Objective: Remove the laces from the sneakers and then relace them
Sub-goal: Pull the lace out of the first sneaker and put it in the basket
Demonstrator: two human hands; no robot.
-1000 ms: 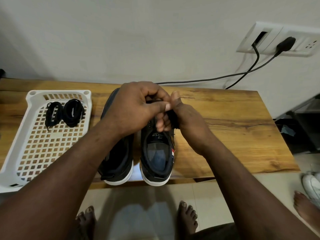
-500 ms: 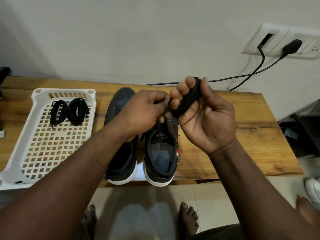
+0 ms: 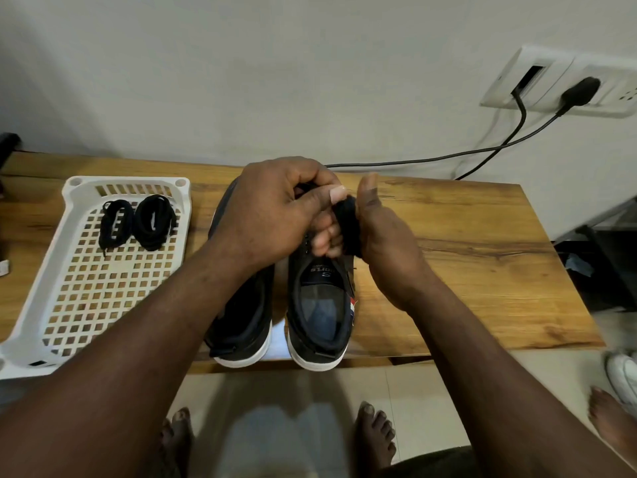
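- Two dark sneakers with white soles stand side by side at the middle of the worktop's (image 3: 465, 257) near edge, heels toward me and poking slightly over that edge, toes toward the far edge by the wall.
- My arm covers most of the left sneaker (image 3: 246, 315); the right sneaker (image 3: 320, 305) shows its open mouth and its tongue with a printed logo.
- My hands hide the front of both sneakers, so I cannot tell how their eyelets look.
- My left hand (image 3: 275, 215) hovers over the sneakers' toes, its fingers clenched round a strand of the black lace (image 3: 348, 219), thumb pressed against the bundle.
- My right hand (image 3: 386, 243) is just beside it, above the right sneaker; its fingers (image 3: 325, 241) curl round the same lace, which sits bunched across them, with the thumb pointing up toward the far edge.
- Both hands touch each other at the lace, held above the worktop.
- One white slotted basket (image 3: 86, 305) lies at the left end of the worktop, its near corner over the near edge.
- Two more coiled black laces lie near the basket's far rim, side by side: the left coil (image 3: 115, 222) and the right coil (image 3: 155, 219).
- Several black cables (image 3: 448, 155) run from a white wall socket (image 3: 565, 84) down behind the far edge.
- My bare feet (image 3: 375, 429) stand on the pale floor below the near edge.
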